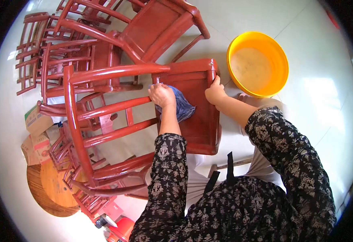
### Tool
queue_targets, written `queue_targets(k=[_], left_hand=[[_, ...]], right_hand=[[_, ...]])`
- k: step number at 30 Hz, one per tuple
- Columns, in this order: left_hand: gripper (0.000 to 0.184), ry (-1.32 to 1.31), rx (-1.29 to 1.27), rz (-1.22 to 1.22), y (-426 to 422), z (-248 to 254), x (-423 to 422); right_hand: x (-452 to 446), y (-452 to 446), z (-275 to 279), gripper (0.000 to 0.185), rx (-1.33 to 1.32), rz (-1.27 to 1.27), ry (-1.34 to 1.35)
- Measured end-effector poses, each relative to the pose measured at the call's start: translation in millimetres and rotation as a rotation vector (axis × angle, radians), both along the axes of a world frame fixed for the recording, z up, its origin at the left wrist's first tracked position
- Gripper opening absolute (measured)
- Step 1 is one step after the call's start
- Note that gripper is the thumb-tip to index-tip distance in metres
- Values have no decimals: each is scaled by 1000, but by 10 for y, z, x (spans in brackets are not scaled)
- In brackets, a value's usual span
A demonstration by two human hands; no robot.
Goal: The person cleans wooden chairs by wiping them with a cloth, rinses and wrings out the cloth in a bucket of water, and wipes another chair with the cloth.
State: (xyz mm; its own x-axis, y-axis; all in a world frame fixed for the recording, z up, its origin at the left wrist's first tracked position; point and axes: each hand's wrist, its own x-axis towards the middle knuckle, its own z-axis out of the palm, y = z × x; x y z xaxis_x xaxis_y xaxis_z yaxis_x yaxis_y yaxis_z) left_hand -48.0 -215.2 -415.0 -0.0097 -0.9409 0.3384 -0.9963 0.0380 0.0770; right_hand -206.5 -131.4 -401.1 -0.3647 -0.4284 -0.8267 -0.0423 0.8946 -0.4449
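Observation:
A dark red wooden chair (194, 129) is in front of me, its slatted back stretching out to the left. My left hand (162, 95) is closed on a blue cloth (179, 103), which lies bunched against the seat beside the lower end of the chair back. At the seat's right edge, my right hand (215, 92) grips the chair near its corner, with the thumb and fingers around the rim. Part of the cloth is hidden under my left hand.
A yellow bucket (283, 66) of cloudy water stands on the pale tiled floor to the right. Several more red chairs (156, 30) crowd the upper left. A round wooden tabletop (57, 189), cardboard boxes (39, 121) and a red plastic item (122, 229) are at the lower left.

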Motion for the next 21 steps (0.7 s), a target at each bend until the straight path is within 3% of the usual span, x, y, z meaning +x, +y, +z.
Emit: queue_targets(k=[3,6,10,12,17,19,21], left_hand=[[5,-7,-11,126,-32,9,-103],[4,119,-46,114,5,-5,-134],[3,168,-88,104,8,-69,-153],[2,168,-84,72,13,-76,-174],[4,257,-2,-26,117,-131,-186],[3,253,-96,-214,161,-154,-148],[11,227,-18,-231,274,-77,-52]], right_hand=[[213,-19,-1019,75,-16,216,138],[-24,29,117,72,-1,99,-24],[17,31,-59,75,9,186,42],[13,17,-58,86,-18,155,16],[-15,46,69,85,-53,75,59],[1,32,71,84,-60,71,76],[-29,31,92,83,-52,64,67]])
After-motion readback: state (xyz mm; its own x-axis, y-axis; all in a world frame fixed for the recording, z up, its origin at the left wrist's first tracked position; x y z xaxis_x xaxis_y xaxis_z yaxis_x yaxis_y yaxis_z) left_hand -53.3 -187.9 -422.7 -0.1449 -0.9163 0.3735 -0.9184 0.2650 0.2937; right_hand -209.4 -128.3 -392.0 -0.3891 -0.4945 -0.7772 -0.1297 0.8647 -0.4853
